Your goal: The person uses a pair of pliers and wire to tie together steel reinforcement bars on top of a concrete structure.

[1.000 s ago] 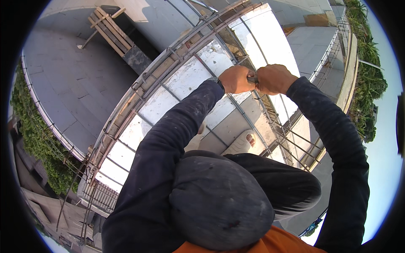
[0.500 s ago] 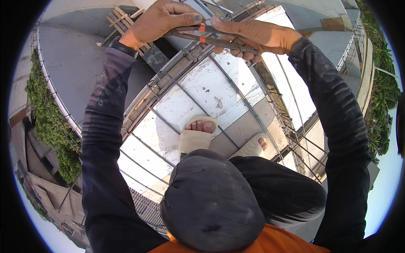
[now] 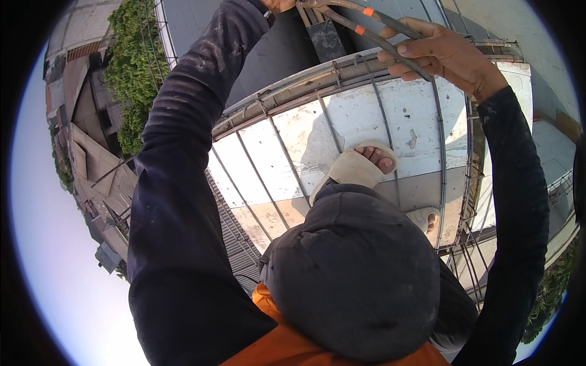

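My right hand (image 3: 442, 56) grips a pair of long-handled pincers (image 3: 343, 21) with orange bands on the handles. The two handles stand apart, and my fingers reach round and between them. The head of the pincers is at the top edge, partly cut off. Close by it is my left hand (image 3: 279, 5), mostly out of the picture, so its fingers and anything in them are hidden. Below my hands, thin steel bars (image 3: 282, 148) cross a white, scuffed board (image 3: 406, 114).
My sandalled feet (image 3: 360, 165) stand among the bars on the board. A rusty steel edge (image 3: 311, 80) with tied bars runs along its far side. Beyond lies a grey surface at a lower level (image 3: 268, 64). Bars cluster at the right (image 3: 470, 152); rooftops and trees (image 3: 131, 79) are at left.
The view has swung, and the board now sits farther right. My left hand has gone up to the top edge. The pincers' handles have spread wider in my right hand.
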Motion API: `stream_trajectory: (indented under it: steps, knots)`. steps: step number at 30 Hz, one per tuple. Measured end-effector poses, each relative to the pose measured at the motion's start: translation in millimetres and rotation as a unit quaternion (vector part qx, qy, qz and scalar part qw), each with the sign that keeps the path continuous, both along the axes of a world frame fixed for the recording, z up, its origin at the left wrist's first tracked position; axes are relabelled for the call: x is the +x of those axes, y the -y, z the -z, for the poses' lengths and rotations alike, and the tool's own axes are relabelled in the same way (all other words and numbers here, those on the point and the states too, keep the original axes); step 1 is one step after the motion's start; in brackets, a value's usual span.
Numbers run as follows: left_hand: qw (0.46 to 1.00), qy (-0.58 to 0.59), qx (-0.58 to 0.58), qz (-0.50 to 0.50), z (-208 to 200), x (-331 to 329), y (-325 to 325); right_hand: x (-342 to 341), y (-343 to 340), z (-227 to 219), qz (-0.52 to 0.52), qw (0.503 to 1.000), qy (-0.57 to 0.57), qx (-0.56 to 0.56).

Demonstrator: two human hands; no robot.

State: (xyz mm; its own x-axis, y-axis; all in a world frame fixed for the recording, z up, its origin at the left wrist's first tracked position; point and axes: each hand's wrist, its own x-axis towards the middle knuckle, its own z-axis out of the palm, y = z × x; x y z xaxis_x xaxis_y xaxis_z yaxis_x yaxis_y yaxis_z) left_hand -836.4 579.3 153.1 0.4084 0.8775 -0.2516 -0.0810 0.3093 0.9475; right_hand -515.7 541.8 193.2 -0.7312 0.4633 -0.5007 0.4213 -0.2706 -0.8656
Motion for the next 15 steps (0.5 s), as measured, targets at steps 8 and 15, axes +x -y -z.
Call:
stream_trajectory:
  steps: [8, 15]
  knots:
    - [0.872, -0.076, 0.092, -0.474, -69, -156, 85, 25, 25, 6, 0.088, 0.990, -0.028, -0.106]
    - [0.737, -0.286, -0.145, -0.595, 27, -121, 432, 144, 88, -13, 0.178, 0.968, 0.053, -0.168]
